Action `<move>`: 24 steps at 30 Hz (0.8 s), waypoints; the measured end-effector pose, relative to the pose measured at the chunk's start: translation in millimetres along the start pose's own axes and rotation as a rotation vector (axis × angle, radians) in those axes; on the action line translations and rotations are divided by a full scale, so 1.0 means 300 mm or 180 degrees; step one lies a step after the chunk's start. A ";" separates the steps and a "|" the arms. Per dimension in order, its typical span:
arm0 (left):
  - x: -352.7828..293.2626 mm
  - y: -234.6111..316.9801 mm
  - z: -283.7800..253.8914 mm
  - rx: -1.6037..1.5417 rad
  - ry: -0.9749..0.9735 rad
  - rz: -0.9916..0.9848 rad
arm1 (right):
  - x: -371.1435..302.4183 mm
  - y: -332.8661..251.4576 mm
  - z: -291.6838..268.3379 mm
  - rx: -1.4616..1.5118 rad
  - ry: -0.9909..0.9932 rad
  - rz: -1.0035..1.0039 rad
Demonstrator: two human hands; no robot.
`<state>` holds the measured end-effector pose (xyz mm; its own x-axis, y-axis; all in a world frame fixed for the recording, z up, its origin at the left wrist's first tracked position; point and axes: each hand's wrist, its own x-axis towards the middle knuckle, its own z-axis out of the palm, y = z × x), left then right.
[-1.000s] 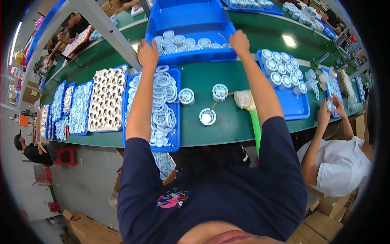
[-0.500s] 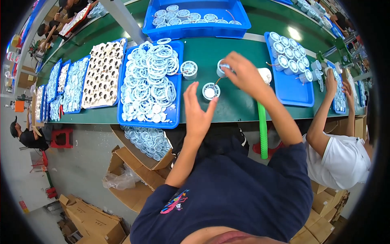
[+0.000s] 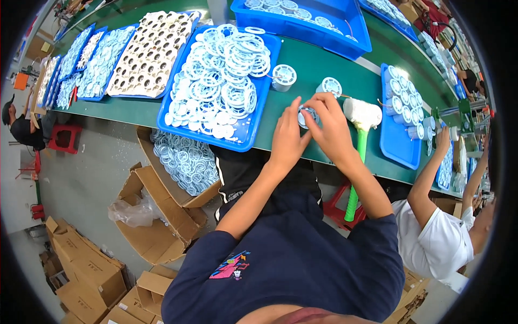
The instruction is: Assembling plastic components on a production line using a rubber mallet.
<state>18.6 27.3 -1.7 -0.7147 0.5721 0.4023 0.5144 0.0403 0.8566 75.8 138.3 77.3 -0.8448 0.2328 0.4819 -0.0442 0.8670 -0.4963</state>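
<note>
Near the table's front edge, both my hands are around a light-blue round housing (image 3: pixel 308 115), its rim partly covered by my fingers. My left hand (image 3: pixel 287 136) presses its fingers against the left side. From the right, my right hand (image 3: pixel 330 128) curls thumb and fingers over it. Just beyond stand two more housings, a slotted-top one (image 3: pixel 284 77) at the left and another (image 3: pixel 329 86) with a reddish-brown wire. To the right of my hands lies a mallet (image 3: pixel 362 114) with a white head and green handle, which juts past the table edge.
A blue tray (image 3: pixel 246 144) heaped with light-blue rings and discs is on my left. A large blue bin (image 3: pixel 329 43) of housings stands behind. On the right, another blue tray (image 3: pixel 399 155) holds several housings, near a co-worker in white (image 3: pixel 431 232). Opened cardboard boxes (image 3: pixel 156 216) are below.
My right hand has come down from the farther housing and its wire to the near one. My left hand has closed in on the same housing. The whole view has turned.
</note>
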 end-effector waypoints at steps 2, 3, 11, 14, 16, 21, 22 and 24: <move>0.026 -0.013 -0.007 -0.0188 -0.0210 -0.0041 | 0.047 -0.063 0.012 0.0276 -0.0007 -0.0124; 0.025 -0.012 -0.008 -0.0394 -0.0464 -0.0086 | 0.083 -0.096 0.032 0.0368 -0.0188 -0.0072; -0.023 -0.069 0.038 -0.0528 -0.0070 0.0130 | 0.183 -0.079 0.281 -0.0667 -0.0881 -0.0526; -0.026 -0.070 0.050 -0.0550 -0.0117 0.0085 | 0.188 -0.100 0.271 -0.0785 -0.0717 -0.0536; -0.023 -0.067 0.052 -0.0350 -0.0019 0.0249 | 0.190 -0.127 0.239 -0.0690 -0.0642 -0.0441; 0.012 -0.032 -0.034 -0.0558 -0.0335 -0.0026 | 0.114 -0.163 -0.037 -0.0374 0.0310 0.0402; -0.007 -0.003 -0.064 -0.0256 -0.0091 -0.0023 | 0.060 -0.154 -0.070 -0.0479 0.0375 0.0854; -0.019 0.006 -0.084 -0.0400 -0.0086 -0.0037 | -0.073 -0.138 -0.099 -0.0741 0.0354 0.1785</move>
<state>11.7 3.4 5.6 -0.7063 0.5943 0.3846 0.4415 -0.0550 0.8956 112.1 110.4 108.7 -0.6445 0.7147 0.2718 0.5188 0.6698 -0.5312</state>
